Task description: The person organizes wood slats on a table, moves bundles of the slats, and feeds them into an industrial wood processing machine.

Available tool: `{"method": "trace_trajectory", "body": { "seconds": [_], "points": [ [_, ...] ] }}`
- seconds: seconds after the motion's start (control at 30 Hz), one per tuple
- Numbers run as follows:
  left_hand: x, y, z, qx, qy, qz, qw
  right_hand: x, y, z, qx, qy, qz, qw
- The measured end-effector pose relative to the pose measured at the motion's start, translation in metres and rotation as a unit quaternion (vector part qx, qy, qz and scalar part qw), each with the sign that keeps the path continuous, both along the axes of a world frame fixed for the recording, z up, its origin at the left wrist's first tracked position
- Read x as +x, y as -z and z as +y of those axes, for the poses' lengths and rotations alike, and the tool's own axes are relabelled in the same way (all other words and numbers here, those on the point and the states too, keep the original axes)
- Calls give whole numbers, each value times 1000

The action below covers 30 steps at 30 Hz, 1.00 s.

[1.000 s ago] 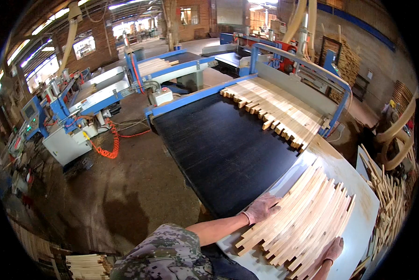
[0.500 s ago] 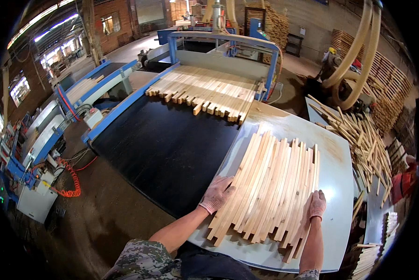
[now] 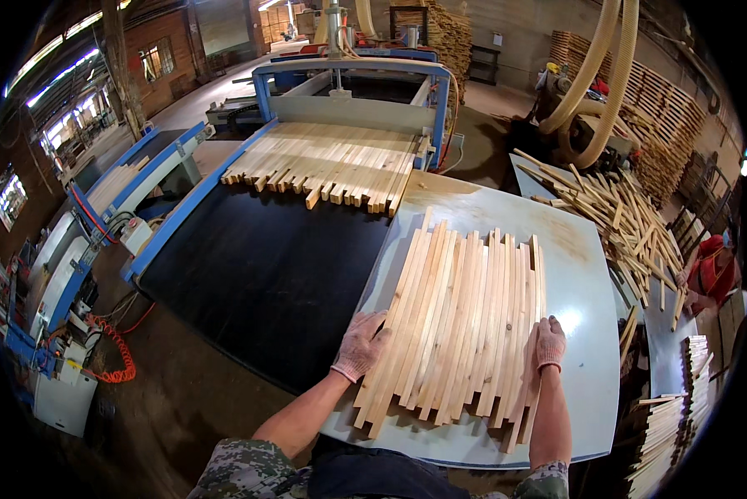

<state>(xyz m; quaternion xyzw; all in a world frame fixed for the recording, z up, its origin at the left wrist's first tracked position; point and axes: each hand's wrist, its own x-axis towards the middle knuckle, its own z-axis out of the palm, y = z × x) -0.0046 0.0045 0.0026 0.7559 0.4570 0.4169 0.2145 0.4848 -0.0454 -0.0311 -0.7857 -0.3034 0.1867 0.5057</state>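
A batch of pale wooden strips [image 3: 461, 316] lies side by side on a light grey tabletop [image 3: 585, 349], their ends uneven. My left hand [image 3: 362, 343], in a pinkish knit glove, rests against the left edge of the batch with fingers stretched out and thumb apart. Against the right edge lies my right hand [image 3: 549, 341], gloved alike, its fingers extended along the outermost strips. Both hands are open, with the batch between them; the undersides of the fingers are hidden.
Left of the tabletop runs a black conveyor belt [image 3: 261, 258], with more wooden strips [image 3: 327, 162] before a blue machine frame [image 3: 352, 65]. Loose strips [image 3: 618, 224] are heaped at the right, near a person's red garment [image 3: 712, 270]. Thick hoses [image 3: 589, 83] hang behind.
My view has turned slightly, so the scene sits further left. Both hands keep to the sides of the batch; one strip at its upper left now sticks out further.
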Motion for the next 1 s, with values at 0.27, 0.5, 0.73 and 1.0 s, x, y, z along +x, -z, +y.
{"method": "trace_trajectory", "body": {
  "seconds": [0.27,0.5,0.73,1.0],
  "points": [
    [-2,0,-2,-6,10,13,1000,1,-1,-2,-32,-7,-37,999],
    [1,-6,-1,-17,16,21,1000,-2,-6,-4,-15,-1,-22,1000],
    [-3,0,-2,-11,3,21,1000,-17,-25,-4,-55,-1,-49,997],
    [1,-4,-1,14,14,11,1000,1,-3,-3,-40,4,-43,998]
  ]
}}
